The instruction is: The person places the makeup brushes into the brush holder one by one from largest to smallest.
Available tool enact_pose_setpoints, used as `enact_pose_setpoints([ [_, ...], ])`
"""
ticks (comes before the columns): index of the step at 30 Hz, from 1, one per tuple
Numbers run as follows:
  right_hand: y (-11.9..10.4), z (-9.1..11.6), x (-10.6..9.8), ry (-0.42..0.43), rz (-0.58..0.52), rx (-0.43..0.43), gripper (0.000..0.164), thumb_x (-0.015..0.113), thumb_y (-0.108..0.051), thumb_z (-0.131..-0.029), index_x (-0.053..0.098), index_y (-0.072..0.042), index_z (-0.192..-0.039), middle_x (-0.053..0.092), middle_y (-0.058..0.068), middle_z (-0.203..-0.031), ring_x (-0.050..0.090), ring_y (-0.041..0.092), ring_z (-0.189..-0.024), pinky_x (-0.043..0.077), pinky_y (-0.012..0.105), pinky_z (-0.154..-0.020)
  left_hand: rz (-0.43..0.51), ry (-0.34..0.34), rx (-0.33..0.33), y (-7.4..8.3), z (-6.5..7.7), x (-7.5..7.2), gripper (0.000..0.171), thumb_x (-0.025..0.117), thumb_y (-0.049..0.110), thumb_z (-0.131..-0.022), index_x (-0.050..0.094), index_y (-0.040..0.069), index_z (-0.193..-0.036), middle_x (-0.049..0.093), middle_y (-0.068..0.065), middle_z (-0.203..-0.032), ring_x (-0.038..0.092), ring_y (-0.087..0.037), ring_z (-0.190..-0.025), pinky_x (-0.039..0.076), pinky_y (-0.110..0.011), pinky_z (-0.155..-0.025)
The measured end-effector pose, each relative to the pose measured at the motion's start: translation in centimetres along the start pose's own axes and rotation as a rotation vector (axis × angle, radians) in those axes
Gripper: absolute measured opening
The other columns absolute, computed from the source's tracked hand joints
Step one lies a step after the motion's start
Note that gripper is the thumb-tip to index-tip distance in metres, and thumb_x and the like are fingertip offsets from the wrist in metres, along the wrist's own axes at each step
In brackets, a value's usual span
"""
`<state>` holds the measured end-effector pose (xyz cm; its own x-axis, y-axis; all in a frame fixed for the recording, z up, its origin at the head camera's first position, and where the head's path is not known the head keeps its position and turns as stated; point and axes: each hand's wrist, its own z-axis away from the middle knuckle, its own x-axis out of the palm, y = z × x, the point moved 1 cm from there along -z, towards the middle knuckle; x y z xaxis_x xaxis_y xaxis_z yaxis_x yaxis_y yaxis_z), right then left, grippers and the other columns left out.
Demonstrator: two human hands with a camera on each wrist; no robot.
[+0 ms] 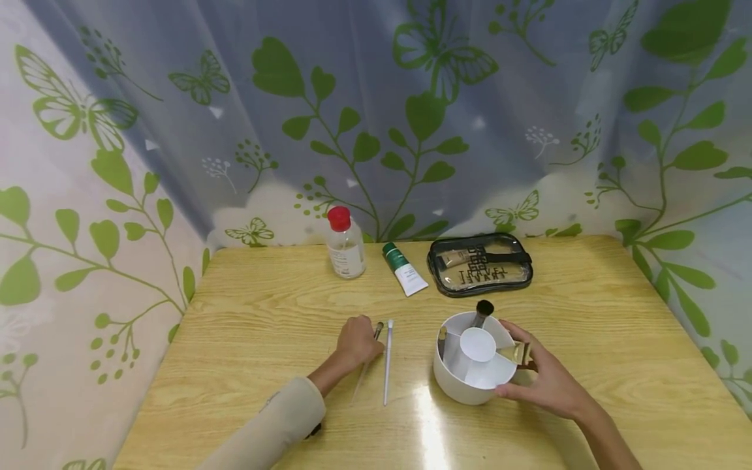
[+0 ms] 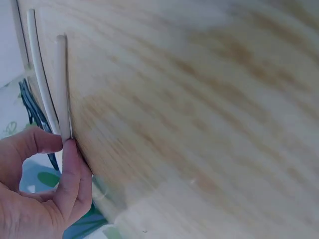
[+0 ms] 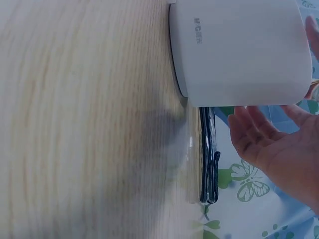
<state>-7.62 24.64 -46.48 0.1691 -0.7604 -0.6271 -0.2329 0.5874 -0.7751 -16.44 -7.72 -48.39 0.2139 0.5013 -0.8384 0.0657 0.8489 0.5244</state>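
Observation:
My left hand [image 1: 360, 341] pinches a thin makeup brush [image 2: 62, 84] between thumb and fingertips, low over the wooden table. Just right of it lies a second brush [image 1: 386, 365] with a pale handle and a white tip. At the right, my right hand [image 1: 549, 382] holds the side of a round white desk organizer [image 1: 461, 390], thumb at the front and fingers behind. Divided compartments ring its central cup. A dark-bristled brush [image 1: 484, 308] stands at its back, a gold-topped item [image 1: 442, 336] at its left, and a gold item [image 1: 519, 353] beside my right fingers.
Along the back of the table [image 1: 264, 287] stand a clear bottle with a red cap [image 1: 346, 251], a green and white tube [image 1: 405, 269] and a clear black-edged pouch [image 1: 480, 266] with things inside. Behind them hangs a leaf-patterned curtain [image 1: 364, 85].

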Motion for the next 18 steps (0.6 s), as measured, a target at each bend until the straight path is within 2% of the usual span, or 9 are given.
enact_pose_setpoints([
  [5,-0.2,-0.2,0.2,0.006,0.01,0.014,0.097,0.083,-0.025,-0.069,0.026,-0.021,-0.148,0.045,0.01,-0.139,0.036,-0.01,-0.114,0.048,0.035,-0.081,-0.009,-0.001,-0.045,-0.7,0.0,-0.5,0.038,0.068,0.005,-0.064,0.035,0.015,-0.048,0.032,0.005,-0.044,0.032,-0.01,-0.042,0.024,-0.019,-0.035],
  [8,-0.3,-0.3,0.2,0.005,0.018,0.003,0.102,0.085,-0.025,-0.067,0.023,-0.019,-0.149,0.044,0.011,-0.14,0.036,-0.01,-0.117,0.046,0.033,-0.088,0.004,-0.006,-0.046,-0.9,0.1,-0.9,0.037,0.069,0.006,-0.063,0.036,0.014,-0.047,0.033,0.005,-0.046,0.033,-0.01,-0.043,0.025,-0.02,-0.037],
  [12,-0.4,-0.4,0.4,0.0,0.001,-0.007,0.112,0.087,-0.023,-0.064,0.017,-0.022,-0.151,0.042,0.014,-0.144,0.033,-0.013,-0.121,0.039,0.023,-0.097,0.054,0.008,0.007,-0.9,0.2,-1.6,0.021,0.07,0.007,-0.063,0.055,0.009,-0.049,0.049,0.004,-0.052,0.041,-0.009,-0.049,0.033,-0.018,-0.043],
  [15,-0.3,-0.4,0.5,-0.002,-0.015,-0.007,0.115,0.088,-0.022,-0.062,0.015,-0.024,-0.151,0.041,0.015,-0.144,0.033,-0.015,-0.121,0.037,0.019,-0.098,0.132,0.02,0.052,-0.6,0.4,-2.3,0.006,0.072,0.007,-0.064,0.066,0.005,-0.063,0.061,-0.001,-0.064,0.051,-0.009,-0.057,0.041,-0.019,-0.049],
  [18,-0.3,-0.4,0.6,-0.003,-0.038,-0.017,0.114,0.088,-0.02,-0.062,0.017,-0.023,-0.151,0.044,0.014,-0.142,0.036,-0.013,-0.119,0.036,0.014,-0.096,0.224,-0.001,0.068,0.0,0.6,-3.0,0.009,0.071,0.006,-0.067,0.066,0.002,-0.073,0.064,-0.005,-0.068,0.055,-0.011,-0.059,0.045,-0.021,-0.05],
])
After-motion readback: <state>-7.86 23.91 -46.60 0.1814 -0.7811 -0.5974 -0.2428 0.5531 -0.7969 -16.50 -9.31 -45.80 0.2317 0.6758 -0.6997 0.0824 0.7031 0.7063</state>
